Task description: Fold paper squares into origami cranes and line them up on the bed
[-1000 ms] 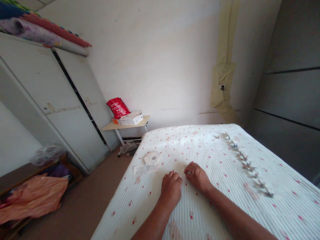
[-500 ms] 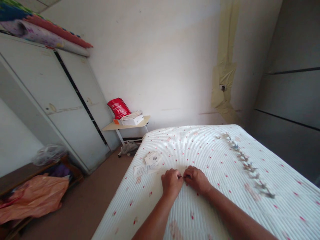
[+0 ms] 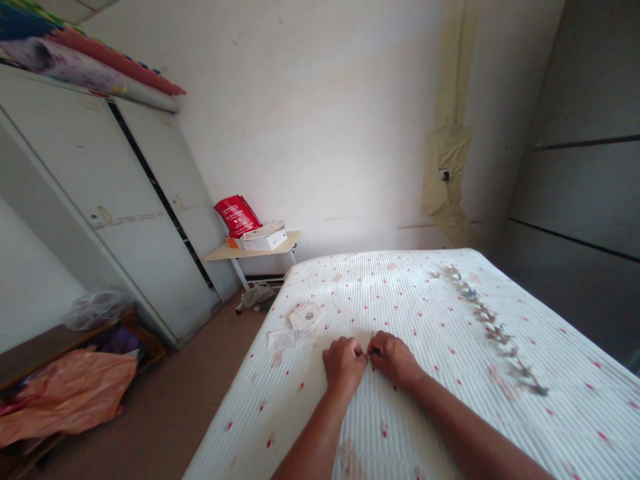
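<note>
My left hand (image 3: 344,363) and my right hand (image 3: 394,359) are close together over the white spotted bed cover (image 3: 415,433), fingers pinched and facing each other. Whatever lies between the fingertips is too small to make out. Beyond my left hand, to the left, are a paper card with a round dark mark (image 3: 306,316) and printed paper slips (image 3: 283,340). On the right side of the bed, a long row of small grey-brown pieces (image 3: 493,327) runs from the far edge toward me.
A small table (image 3: 260,250) with a red bag (image 3: 238,215) and white box (image 3: 267,239) stands beyond the bed's left corner. A wardrobe (image 3: 135,220) is at left, with an orange plastic bag (image 3: 75,393) lower down.
</note>
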A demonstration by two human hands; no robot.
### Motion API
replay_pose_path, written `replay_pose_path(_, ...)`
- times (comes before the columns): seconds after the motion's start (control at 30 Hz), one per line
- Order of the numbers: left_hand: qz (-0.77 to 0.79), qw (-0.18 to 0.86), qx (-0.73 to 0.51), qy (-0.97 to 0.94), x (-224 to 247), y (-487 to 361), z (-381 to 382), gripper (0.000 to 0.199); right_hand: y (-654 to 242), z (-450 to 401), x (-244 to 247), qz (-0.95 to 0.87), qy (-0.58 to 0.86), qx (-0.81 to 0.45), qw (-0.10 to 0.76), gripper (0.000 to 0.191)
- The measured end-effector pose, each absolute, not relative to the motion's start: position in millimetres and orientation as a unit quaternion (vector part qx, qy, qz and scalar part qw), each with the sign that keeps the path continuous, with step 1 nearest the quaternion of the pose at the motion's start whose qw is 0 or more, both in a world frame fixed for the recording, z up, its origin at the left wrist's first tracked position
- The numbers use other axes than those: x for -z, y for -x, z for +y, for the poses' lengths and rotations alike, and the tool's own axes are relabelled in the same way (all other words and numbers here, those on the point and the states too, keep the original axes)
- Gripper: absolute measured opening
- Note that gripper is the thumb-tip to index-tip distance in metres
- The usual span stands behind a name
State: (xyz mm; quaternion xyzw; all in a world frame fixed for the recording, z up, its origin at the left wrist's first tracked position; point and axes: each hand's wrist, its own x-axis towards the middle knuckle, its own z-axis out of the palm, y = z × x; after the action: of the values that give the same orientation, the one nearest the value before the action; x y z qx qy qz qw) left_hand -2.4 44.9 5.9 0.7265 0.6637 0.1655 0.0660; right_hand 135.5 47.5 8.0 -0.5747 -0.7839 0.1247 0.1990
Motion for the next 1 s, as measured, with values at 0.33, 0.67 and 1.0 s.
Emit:
replay_pose_path(0.33, 0.680, 0.087, -0.154, -0.711, -5.1, 4.6, 45.7, 0.010, -137.0, 51.0, -4.5, -0.791, 0.560, -0.136, 0.207, 0.023)
replay_pose_path(0.67, 0.672, 0.093, -0.146, -0.720, -3.2, 9.5, 47.2, 0.013, -137.3, 50.2, -7.3, -0.791, 0.559, -0.144, 0.204, 0.024)
replay_pose_path(1.0, 0.665, 0.118, -0.167, -0.718, -4.1, 13.3, 48.0, 0.019, -137.3, 50.5, -6.6, -0.790, 0.556, -0.150, 0.209, 0.022)
